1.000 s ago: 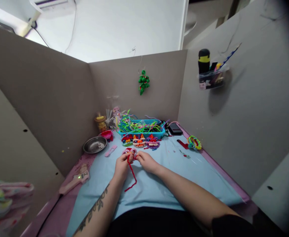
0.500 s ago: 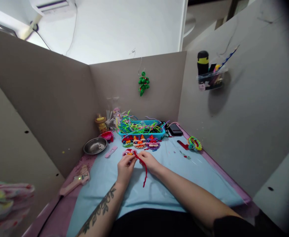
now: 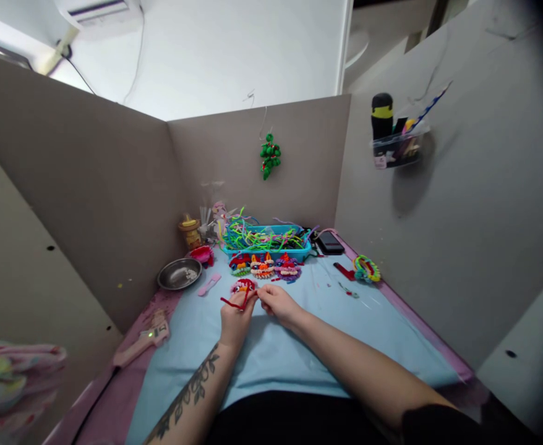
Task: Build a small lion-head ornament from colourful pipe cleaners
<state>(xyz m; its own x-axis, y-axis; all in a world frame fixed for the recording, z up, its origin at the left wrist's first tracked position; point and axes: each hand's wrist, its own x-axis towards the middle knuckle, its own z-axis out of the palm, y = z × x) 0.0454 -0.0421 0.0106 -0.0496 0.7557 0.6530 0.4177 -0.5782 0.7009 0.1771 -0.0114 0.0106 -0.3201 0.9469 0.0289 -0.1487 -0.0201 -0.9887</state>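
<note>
My left hand (image 3: 235,315) is closed on a red pipe cleaner (image 3: 234,302) whose loose end sticks out to the left. My right hand (image 3: 275,302) pinches the same piece close by, just right of the left hand. Both hands sit over the light blue mat (image 3: 299,346), right in front of a small pink and red pipe-cleaner figure (image 3: 242,285). Behind it, three finished colourful figures (image 3: 263,266) lie in a row on the mat.
A blue tray of pipe cleaners (image 3: 265,238) stands at the back, with a black phone (image 3: 329,242) to its right. A metal bowl (image 3: 179,273) and a glue gun (image 3: 140,343) are on the left. A coiled green-yellow piece (image 3: 365,269) lies right. Partition walls enclose the desk.
The red pipe cleaner's free end hung down toward me, then swung right, and now points left of my left hand. Both hands stayed near the small figure.
</note>
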